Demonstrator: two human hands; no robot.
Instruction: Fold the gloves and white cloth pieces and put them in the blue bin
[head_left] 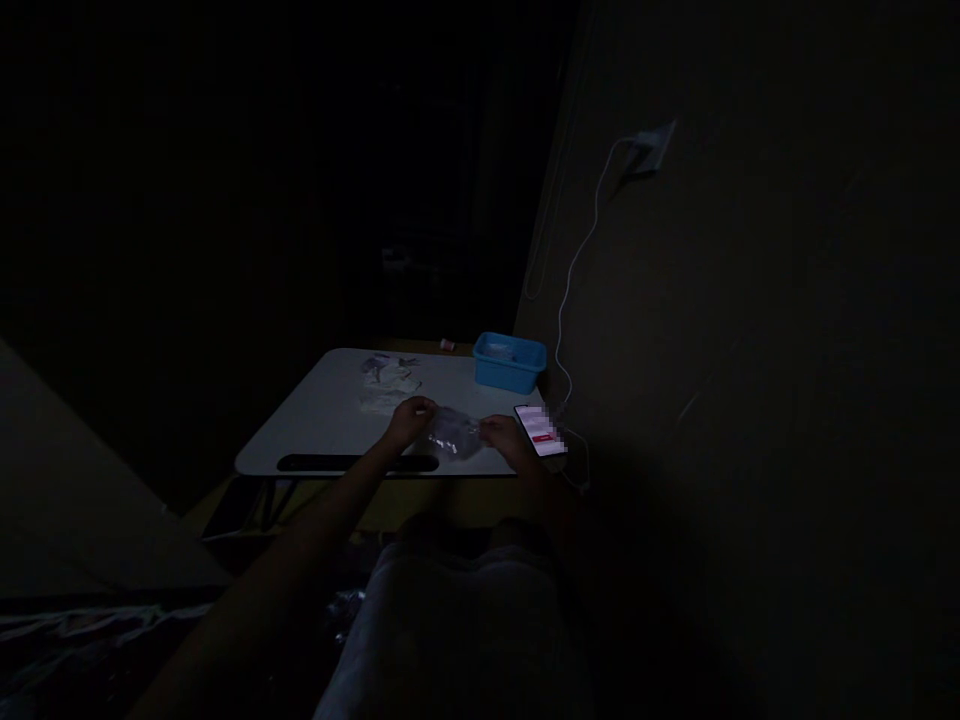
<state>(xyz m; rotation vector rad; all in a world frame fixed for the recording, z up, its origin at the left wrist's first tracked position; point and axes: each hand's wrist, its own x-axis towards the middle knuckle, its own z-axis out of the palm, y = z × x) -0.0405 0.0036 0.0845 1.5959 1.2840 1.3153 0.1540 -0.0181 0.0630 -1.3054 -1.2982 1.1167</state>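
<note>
A clear plastic bag [454,436] is stretched between my two hands over the front of a small white table [315,415]. My left hand [409,422] pinches its left edge. At the opposite edge, my right hand [504,437] has its fingers closed on the plastic. Shiny glints show on the bag; whether anything is inside I cannot tell. Beyond my left hand lies a loose pile of crumpled clear and whitish plastic [388,380]. A lit phone [541,432] rests just right of my right hand.
At the back right corner stands a blue plastic basket [510,375] with something clear in it. A white cable [562,300] runs from a wall socket [651,150] down beside the phone. A small reddish-white object [448,345] lies behind the table. The room is very dark.
</note>
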